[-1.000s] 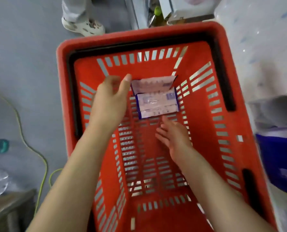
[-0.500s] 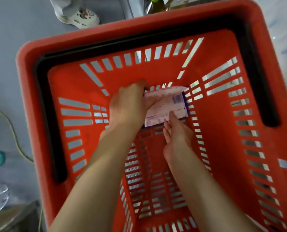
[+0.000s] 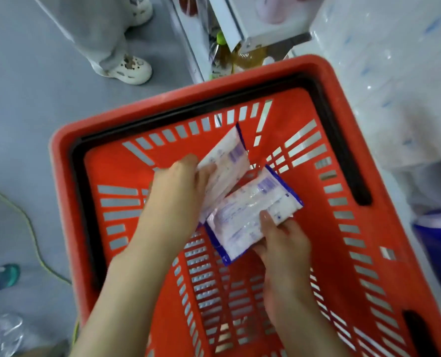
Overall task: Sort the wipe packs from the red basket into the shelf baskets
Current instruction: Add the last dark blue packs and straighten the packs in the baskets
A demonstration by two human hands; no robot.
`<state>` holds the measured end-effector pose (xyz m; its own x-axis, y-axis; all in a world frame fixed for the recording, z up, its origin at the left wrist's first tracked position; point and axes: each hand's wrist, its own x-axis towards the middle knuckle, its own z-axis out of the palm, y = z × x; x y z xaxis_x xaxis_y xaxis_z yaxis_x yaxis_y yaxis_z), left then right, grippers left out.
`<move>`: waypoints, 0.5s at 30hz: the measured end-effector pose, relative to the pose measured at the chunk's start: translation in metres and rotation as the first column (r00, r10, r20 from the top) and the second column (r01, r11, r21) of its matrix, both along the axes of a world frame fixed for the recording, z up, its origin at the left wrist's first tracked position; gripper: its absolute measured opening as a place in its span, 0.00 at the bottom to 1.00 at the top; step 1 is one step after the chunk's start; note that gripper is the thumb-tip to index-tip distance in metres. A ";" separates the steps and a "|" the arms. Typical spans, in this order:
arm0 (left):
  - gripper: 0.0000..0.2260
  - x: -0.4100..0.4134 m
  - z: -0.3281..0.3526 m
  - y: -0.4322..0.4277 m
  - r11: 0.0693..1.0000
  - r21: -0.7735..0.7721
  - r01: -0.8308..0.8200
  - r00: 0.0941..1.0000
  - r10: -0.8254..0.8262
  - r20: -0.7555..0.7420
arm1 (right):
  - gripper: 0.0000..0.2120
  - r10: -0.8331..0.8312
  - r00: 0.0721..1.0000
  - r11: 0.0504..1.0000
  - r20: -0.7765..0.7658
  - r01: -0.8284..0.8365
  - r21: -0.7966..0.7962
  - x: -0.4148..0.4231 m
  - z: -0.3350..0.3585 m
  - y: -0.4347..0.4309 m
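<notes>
Gripping one pack each, fingers of the left hand (image 3: 178, 194) curl round the upper wipe pack (image 3: 225, 163) and those of the right hand (image 3: 283, 243) pinch the lower wipe pack (image 3: 247, 217). Half a second ago both packs lay stacked low in the red basket (image 3: 62, 181); now they are raised and splayed apart. Grey floor (image 3: 34, 112) surrounds the basket, and someone's white clogs (image 3: 129, 70) stand nearby.

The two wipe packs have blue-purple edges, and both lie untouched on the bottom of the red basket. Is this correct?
Not quite. The head view shows neither pack lying untouched: the left hand grips the upper wipe pack and the right hand grips the lower wipe pack, inside the red basket. The blue-purple edges are right.
</notes>
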<state>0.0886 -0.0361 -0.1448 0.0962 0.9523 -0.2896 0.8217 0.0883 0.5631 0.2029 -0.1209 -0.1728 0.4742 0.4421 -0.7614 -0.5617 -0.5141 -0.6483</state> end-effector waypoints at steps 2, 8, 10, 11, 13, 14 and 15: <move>0.14 -0.006 0.025 -0.016 0.999 0.050 -0.010 0.999 0.008 0.038 | 0.06 0.087 0.991 0.995 0.097 -0.091 0.034 0.005 0.028 -0.015; 0.09 -0.010 0.091 -0.076 0.991 0.028 -0.131 0.927 0.113 0.358 | 0.05 0.179 0.969 0.953 0.171 -0.213 0.214 0.021 0.105 -0.052; 0.09 -0.005 0.106 -0.103 0.984 0.013 -0.177 0.868 0.150 0.473 | 0.06 0.174 0.975 0.944 0.141 -0.206 0.257 0.023 0.127 -0.071; 0.07 -0.002 0.112 -0.118 0.982 0.009 -0.191 0.843 0.159 0.514 | 0.07 0.155 0.983 0.943 0.101 -0.178 0.282 0.022 0.137 -0.083; 0.07 0.008 0.130 -0.154 0.974 0.010 -0.225 0.790 0.176 0.587 | 0.08 0.106 0.994 0.933 0.029 -0.110 0.343 0.020 0.161 -0.112; 0.08 0.013 0.142 -0.174 0.968 0.006 -0.251 0.756 0.192 0.626 | 0.08 0.092 0.994 0.924 0.052 -0.104 0.367 0.021 0.174 -0.130; 0.08 0.015 0.158 -0.196 0.959 0.000 -0.283 0.718 0.212 0.663 | 0.08 0.082 0.989 0.917 0.123 -0.123 0.380 0.024 0.188 -0.151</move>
<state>0.1040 -0.2322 0.0132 -0.0159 0.9880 -0.1534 0.2067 0.1533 0.9663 0.2270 -0.2718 0.0156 0.4766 0.7419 -0.4715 -0.4396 -0.2634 -0.8587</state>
